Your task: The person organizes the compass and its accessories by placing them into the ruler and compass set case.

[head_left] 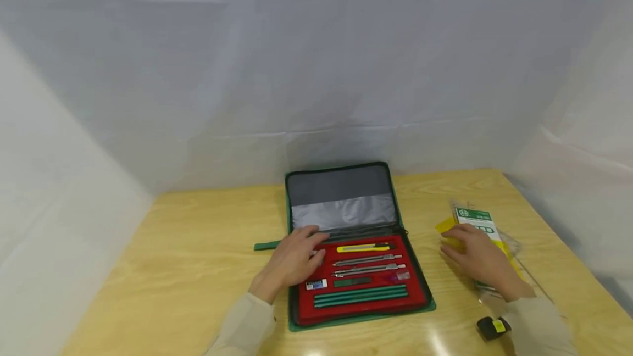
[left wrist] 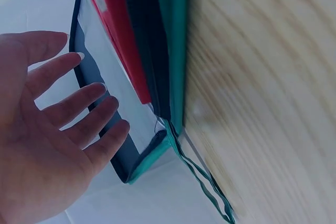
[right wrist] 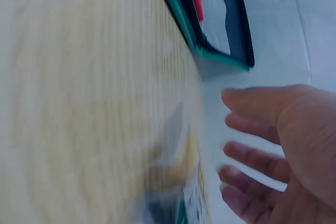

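A green zip case (head_left: pixel 360 320) lies unzipped on the wooden table, its lid raised at the back. Its red tray (head_left: pixel 363 312) holds a yellow utility knife (head_left: pixel 363 248), two silver compasses (head_left: pixel 368 270), a small green box (head_left: pixel 352 282), an eraser (head_left: pixel 316 284), a pink-and-clear sharpener (head_left: pixel 398 276) and green pencils (head_left: pixel 361 295). Over the tray's left side hovers my left hand (head_left: pixel 294 257), fingers spread and holding nothing in the left wrist view. My right hand (head_left: pixel 477 257) is above a green-and-white packet (head_left: pixel 475 216) at the right, its fingers loosely bent with nothing between them.
Beside the packet are a yellow piece (head_left: pixel 445 225) and clear plastic pieces (head_left: pixel 511 243). A black item with a yellow label (head_left: pixel 492 327) lies near my right sleeve. The case's green strap (head_left: pixel 265 245) sticks out left. A white sheet (head_left: pixel 316 70) hangs behind the table (head_left: pixel 198 268).
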### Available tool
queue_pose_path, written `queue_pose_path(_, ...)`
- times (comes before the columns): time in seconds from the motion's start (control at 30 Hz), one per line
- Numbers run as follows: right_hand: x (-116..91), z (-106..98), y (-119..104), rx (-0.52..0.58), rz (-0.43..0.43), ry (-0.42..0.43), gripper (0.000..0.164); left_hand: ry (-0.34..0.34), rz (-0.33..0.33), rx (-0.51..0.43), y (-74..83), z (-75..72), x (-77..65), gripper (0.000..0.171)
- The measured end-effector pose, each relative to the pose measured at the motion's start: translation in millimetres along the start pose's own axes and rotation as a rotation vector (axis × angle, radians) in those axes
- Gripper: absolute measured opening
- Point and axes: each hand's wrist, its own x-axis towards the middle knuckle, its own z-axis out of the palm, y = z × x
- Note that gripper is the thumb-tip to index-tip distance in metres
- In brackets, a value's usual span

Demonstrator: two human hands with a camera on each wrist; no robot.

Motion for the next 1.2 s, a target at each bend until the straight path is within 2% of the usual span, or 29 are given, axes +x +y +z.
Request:
queue_pose_path(0.1,-8,-4,10,-0.021,0.058,0.045,0.032,-0.014,-0.003,-0.006,2.2,2.5,2.3,0.036)
queue_pose_path(0.2,-16,-10,20,-0.032,0.155,0.055,0.041,-0.013,0.006,0.000,4.3,4.9,4.8,0.036)
queue_pose_path(0.37,-27,-19,30,-0.023,0.302,0.008,0.061,-0.031,0.013,0.002,8.7,7.0,8.1,0.036)
queue_pose_path(0.57,-35,-26,35,-0.008,0.422,-0.086,0.081,-0.067,0.042,-0.020,20.9,7.4,16.8,0.035)
queue_pose_path(0.8,-38,-25,35,-0.008,0.446,-0.072,0.082,-0.133,0.093,-0.030,38.2,7.2,26.7,0.037)
queue_pose_path(0.97,-41,-24,38,-0.025,0.461,-0.061,0.082,-0.142,0.139,-0.036,48.3,10.3,34.4,0.038)
queue_pose_path(1.2,-42,-23,41,-0.020,0.420,-0.015,0.070,-0.171,0.176,-0.035,63.3,17.0,47.2,0.038)
